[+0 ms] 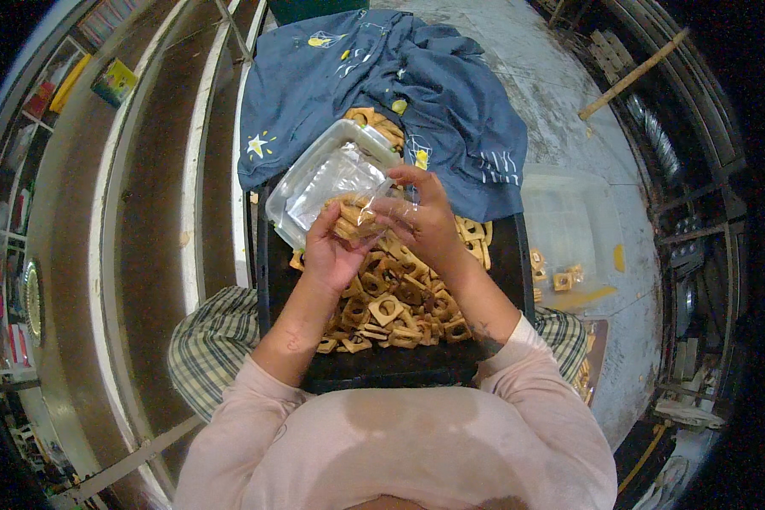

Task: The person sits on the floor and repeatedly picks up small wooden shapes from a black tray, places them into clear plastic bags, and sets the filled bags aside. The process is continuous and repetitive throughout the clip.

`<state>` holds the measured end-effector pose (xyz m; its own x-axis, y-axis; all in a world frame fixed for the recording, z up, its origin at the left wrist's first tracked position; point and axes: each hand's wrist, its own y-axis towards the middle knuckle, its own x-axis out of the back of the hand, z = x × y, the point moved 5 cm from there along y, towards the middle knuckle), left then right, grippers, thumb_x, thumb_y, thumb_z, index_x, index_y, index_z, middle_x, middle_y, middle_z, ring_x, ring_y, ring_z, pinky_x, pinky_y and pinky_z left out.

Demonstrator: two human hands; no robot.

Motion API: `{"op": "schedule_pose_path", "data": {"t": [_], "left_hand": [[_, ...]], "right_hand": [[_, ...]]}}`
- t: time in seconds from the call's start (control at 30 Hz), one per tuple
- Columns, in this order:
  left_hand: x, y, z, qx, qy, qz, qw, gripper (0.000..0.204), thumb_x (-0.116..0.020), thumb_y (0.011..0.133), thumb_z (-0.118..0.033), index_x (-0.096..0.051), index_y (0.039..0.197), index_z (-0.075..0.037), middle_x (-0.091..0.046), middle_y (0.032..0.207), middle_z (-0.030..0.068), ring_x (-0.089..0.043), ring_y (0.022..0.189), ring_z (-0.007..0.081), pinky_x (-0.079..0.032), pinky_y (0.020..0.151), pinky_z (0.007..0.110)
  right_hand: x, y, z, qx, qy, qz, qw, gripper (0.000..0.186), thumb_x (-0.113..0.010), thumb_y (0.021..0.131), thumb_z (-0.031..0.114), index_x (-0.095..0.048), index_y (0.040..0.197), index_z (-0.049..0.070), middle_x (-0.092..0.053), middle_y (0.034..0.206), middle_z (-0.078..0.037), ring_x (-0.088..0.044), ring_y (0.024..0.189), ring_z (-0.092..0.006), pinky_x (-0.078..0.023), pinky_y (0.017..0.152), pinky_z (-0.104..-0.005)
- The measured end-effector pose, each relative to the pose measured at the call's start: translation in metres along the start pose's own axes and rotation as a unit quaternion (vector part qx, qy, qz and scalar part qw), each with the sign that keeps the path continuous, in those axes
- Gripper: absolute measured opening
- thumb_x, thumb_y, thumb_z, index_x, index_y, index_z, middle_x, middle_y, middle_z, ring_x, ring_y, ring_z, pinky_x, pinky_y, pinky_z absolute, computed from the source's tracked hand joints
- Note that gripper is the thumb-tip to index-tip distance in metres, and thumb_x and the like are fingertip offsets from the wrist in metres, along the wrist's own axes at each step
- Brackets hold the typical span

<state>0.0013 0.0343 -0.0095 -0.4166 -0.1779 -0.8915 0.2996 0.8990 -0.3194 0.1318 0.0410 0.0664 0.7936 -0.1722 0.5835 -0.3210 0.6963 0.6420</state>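
Observation:
My left hand (336,262) is closed around a small stack of golden-brown biscuits (353,223), which sits in a clear plastic bag (384,194). On the bag's right side, the fingers of my right hand (429,223) pinch the thin film. Just beyond my hands, a clear plastic tub (293,180) stands tilted, with shiny clear film inside. Below my wrists lies a heap of loose square biscuits (386,310) with round holes, in a black crate (265,297). Part of the heap is hidden by my hands and forearms.
A dark blue patterned cloth (323,89) covers the crate's far end, with more biscuits (382,127) at its edge. To the right on the floor stands a translucent bin (569,191) with some biscuits inside. White-edged shelves (197,153) run along the left; a dark rack (688,229) stands far right.

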Motion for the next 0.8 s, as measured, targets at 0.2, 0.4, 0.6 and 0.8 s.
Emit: {"op": "schedule_pose_path", "data": {"t": [0.2, 0.4, 0.6, 0.8], "left_hand": [[0.004, 0.005, 0.003, -0.020, 0.019, 0.015, 1.000, 0.030, -0.054, 0.080, -0.028, -0.049, 0.101, -0.006, -0.054, 0.103, 0.0113, -0.052, 0.096, 0.0253, -0.043, 0.083, 0.041], [0.018, 0.011, -0.017, -0.070, -0.042, -0.078, 0.994, 0.034, -0.058, 0.078, -0.031, -0.049, 0.102, -0.008, -0.053, 0.103, 0.0106, -0.052, 0.096, 0.0261, -0.042, 0.084, 0.042], [0.027, 0.012, -0.012, -0.066, -0.061, -0.137, 0.987, 0.037, -0.058, 0.077, -0.031, -0.046, 0.105, -0.009, -0.050, 0.108, 0.0117, -0.050, 0.099, 0.0269, -0.039, 0.088, 0.047], [0.027, 0.015, -0.015, -0.088, -0.056, -0.131, 0.986, 0.046, -0.056, 0.076, -0.040, -0.044, 0.111, -0.012, -0.046, 0.112, 0.0120, -0.048, 0.100, 0.0281, -0.041, 0.081, 0.047]], "right_hand": [[0.001, -0.014, -0.007, -0.083, -0.040, -0.099, 0.991, 0.017, -0.062, 0.070, 0.010, -0.056, 0.084, 0.003, -0.049, 0.100, -0.013, -0.048, 0.091, -0.0291, -0.040, 0.077, -0.0375], [-0.051, -0.119, -0.050, -0.351, -0.117, 0.384, 0.846, 0.018, -0.053, 0.074, 0.011, -0.049, 0.086, -0.003, -0.052, 0.096, -0.024, -0.053, 0.084, -0.0395, -0.045, 0.069, -0.0442], [-0.059, -0.142, -0.076, -0.324, -0.113, 0.383, 0.857, 0.027, -0.056, 0.075, 0.009, -0.051, 0.099, -0.003, -0.058, 0.085, -0.020, -0.058, 0.076, -0.0324, -0.047, 0.066, -0.0398], [-0.008, -0.072, -0.075, -0.438, 0.513, -0.075, 0.734, 0.044, -0.059, 0.075, 0.005, -0.043, 0.117, 0.003, -0.059, 0.086, -0.010, -0.058, 0.073, -0.0187, -0.049, 0.067, -0.0319]]}}
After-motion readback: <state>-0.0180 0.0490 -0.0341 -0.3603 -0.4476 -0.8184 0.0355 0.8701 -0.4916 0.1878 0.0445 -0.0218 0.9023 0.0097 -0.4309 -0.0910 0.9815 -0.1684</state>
